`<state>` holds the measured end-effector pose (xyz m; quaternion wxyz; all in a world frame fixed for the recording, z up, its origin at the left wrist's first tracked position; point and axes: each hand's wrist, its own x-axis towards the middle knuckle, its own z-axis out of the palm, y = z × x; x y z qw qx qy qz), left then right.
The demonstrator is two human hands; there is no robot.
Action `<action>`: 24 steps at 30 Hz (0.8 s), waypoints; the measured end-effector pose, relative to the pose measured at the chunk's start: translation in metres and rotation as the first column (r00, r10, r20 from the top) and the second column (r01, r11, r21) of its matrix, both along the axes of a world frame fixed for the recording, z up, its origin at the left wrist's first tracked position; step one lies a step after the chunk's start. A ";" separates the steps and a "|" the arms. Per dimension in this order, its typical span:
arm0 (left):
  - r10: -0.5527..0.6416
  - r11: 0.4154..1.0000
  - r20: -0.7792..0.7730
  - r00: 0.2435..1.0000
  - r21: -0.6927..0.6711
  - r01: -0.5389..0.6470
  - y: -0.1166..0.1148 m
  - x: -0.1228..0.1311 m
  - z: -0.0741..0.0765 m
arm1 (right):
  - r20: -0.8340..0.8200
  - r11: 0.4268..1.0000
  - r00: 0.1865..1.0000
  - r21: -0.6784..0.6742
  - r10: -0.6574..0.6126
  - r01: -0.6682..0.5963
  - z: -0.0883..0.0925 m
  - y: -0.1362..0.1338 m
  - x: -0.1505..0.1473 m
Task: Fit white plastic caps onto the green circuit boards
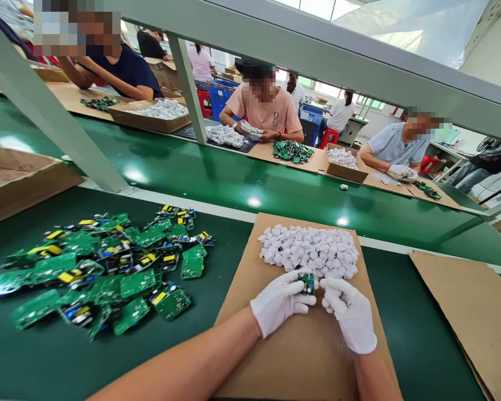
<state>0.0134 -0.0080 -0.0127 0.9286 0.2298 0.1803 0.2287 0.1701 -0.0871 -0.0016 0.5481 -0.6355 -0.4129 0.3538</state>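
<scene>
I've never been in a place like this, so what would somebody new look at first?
Probably the big heap of green circuit boards, flecked with yellow, on the dark green tabletop at the left. Next might be the pile of small white pieces on the brown cardboard. Just in front of it, the white-gloved left hand holds a little green board, with the right hand close by.

The scene is brightly lit, with windows [313, 8] blown out far beyond the left hand [278, 301] and right hand [351, 314]. Round glare is cast on the green belt [217, 181] ahead of them; left of them, outermost circuit boards [9, 283] are stretched and blurred.
</scene>
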 end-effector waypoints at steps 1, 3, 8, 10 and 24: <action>-0.003 1.000 0.000 1.000 0.000 0.003 0.000 0.000 0.001 | -0.039 0.999 0.999 -0.020 -0.028 0.027 0.000 0.000 0.000; -0.006 1.000 -0.002 1.000 -0.003 0.006 -0.001 0.000 0.002 | -0.079 0.997 0.995 -0.046 -0.068 0.064 0.000 -0.001 0.001; -0.005 1.000 -0.028 1.000 -0.016 0.005 -0.002 0.001 0.004 | 0.026 1.000 1.000 0.004 0.010 -0.010 0.002 0.000 0.000; -0.009 1.000 -0.025 1.000 -0.013 0.008 -0.002 0.001 0.003 | -0.013 1.000 1.000 -0.003 -0.021 0.021 0.004 0.001 -0.002; 0.006 1.000 -0.028 1.000 -0.014 -0.006 -0.004 0.001 0.000 | -0.001 0.994 0.998 0.087 -0.062 0.062 -0.003 -0.002 0.001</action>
